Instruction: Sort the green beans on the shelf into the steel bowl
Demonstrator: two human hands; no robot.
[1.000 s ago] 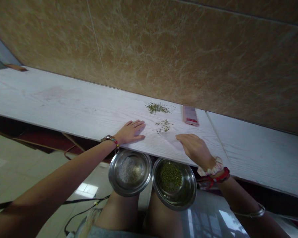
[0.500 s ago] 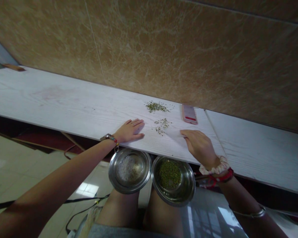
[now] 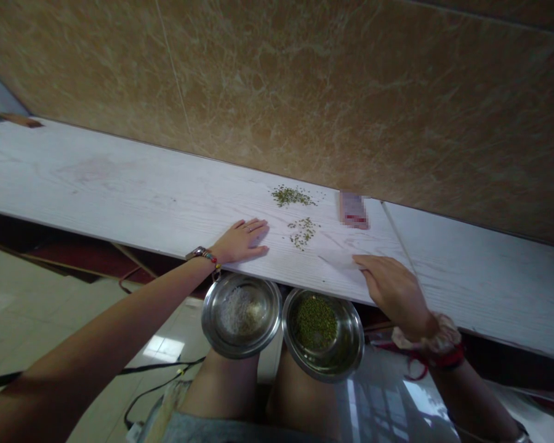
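My left hand [image 3: 240, 240] lies flat on the white wooden ledge [image 3: 203, 197], palm down with its fingers stretched out. A thin, pale, translucent sheet-like piece [image 3: 339, 261] is pinched in my right hand [image 3: 393, 288], low over the ledge; blur hides its exact kind. Between the hands is a loose scatter of small green beans [image 3: 303, 232]. Behind it, closer to the wall, lies a denser patch of green beans [image 3: 292, 196]. Below the ledge, a steel bowl [image 3: 353, 344] on my lap holds many green beans. Beside it, another steel bowl [image 3: 207, 335] contains whitish grains or bits.
A phone [image 3: 353, 209], partly pixelated, lies by the wall on the right. The tan marbled wall [image 3: 277, 86] bounds the ledge's back. A seam [image 3: 399, 237] crosses the ledge right of the phone. A brown piece [image 3: 23, 120] sits at the far left.
My right hand has moved right and slightly toward me, drawing the translucent piece away from the scattered beans. My left hand stays in place on the ledge.
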